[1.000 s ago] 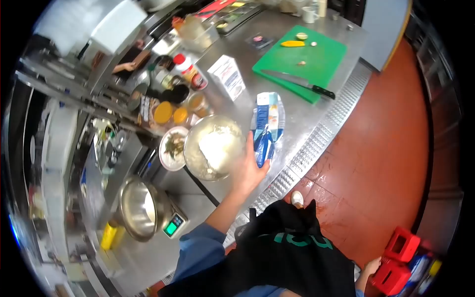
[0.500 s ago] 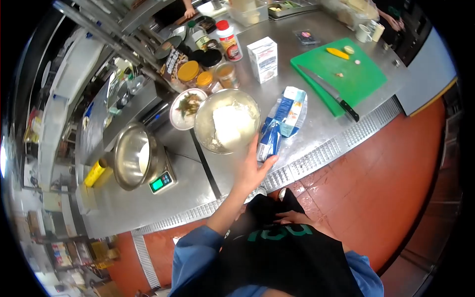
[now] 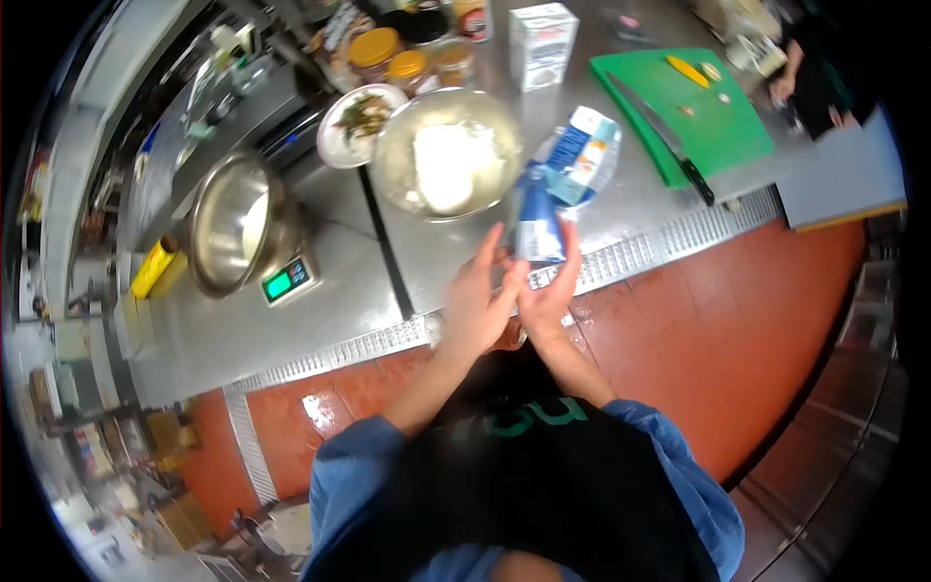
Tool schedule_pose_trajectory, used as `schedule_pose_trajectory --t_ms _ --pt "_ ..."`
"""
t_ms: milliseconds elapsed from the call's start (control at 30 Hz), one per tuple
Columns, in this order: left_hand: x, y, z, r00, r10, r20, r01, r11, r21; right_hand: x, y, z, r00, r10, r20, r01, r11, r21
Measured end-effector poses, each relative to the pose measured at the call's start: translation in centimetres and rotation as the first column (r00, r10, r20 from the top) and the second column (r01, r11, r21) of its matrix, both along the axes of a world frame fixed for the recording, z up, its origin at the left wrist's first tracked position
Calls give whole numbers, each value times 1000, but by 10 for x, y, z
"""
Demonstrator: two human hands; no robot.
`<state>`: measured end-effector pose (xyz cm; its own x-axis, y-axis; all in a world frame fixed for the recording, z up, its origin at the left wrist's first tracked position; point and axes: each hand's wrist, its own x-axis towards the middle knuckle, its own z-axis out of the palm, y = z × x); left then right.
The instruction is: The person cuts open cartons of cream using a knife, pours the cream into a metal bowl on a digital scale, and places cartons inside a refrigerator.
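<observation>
My left hand (image 3: 477, 302) and my right hand (image 3: 551, 299) are close together at the counter's front edge, fingers apart, at the near end of a blue and white package (image 3: 539, 228). Whether the fingers press on it is blurred. Beyond it lies another blue and white wrapper (image 3: 584, 155), crumpled and touching it. To the left stands a metal bowl (image 3: 398, 160) holding a white block and pale crumbs. Beside that bowl is a small bowl of green and brown pieces (image 3: 361, 121).
A green board (image 3: 722, 131) bears a knife (image 3: 669, 141) and a yellow piece. A white carton (image 3: 541, 47) and jars (image 3: 373, 47) stand behind. At left, a steel bowl (image 3: 218, 228) rests on a scale (image 3: 288, 281). A co-worker's hand (image 3: 784, 89) is at upper right.
My right hand has come up from beside my apron to the package, next to my left hand. The view has shifted, so the counter items sit higher in the frame.
</observation>
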<state>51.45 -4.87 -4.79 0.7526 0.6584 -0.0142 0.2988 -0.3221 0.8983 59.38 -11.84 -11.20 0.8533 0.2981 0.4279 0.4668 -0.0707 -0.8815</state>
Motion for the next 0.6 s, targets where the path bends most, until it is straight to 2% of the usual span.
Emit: schedule_pose_trajectory --t_ms 33,100,133,200,233,300,333,367,400,433,500,600 --pt "-3 7 -7 999 -18 35 18 1000 12 -5 4 -3 998 -18 -54 21 998 62" --pt "-14 19 -14 992 -89 94 72 983 167 -11 4 -12 993 -120 21 121 992 -26" --pt "-22 24 -13 992 -108 71 99 988 121 -11 10 -18 986 -160 36 159 987 27" --pt "-49 41 0 984 -176 -2 176 984 -6 -16 24 -20 963 -246 -107 258 959 114" --pt "-67 53 -6 978 -206 -32 206 979 -6 -17 30 -18 941 -333 -63 337 940 57" --pt "-104 81 -24 961 -268 -75 269 963 2 -24 45 -3 901 -421 -105 432 894 122" --pt "-126 95 -40 964 -264 -37 267 960 89 -22 45 -7 876 -479 -54 482 873 82" --pt "-150 112 -52 960 -268 -80 273 961 48 -16 44 -12 845 -535 -5 534 844 49" --pt "-174 129 -58 953 -276 -126 279 960 7 -14 49 -14 865 -501 12 486 845 224" --pt "-197 144 -65 941 -289 -175 287 957 -37 -16 49 -15 826 -562 32 550 818 170" --pt "-239 168 -90 931 -291 -220 279 957 -84 -21 48 -16 819 -572 41 554 809 197" --pt "-269 200 -84 875 -361 -324 319 931 -175 -48 52 5 854 -521 5 502 826 255"
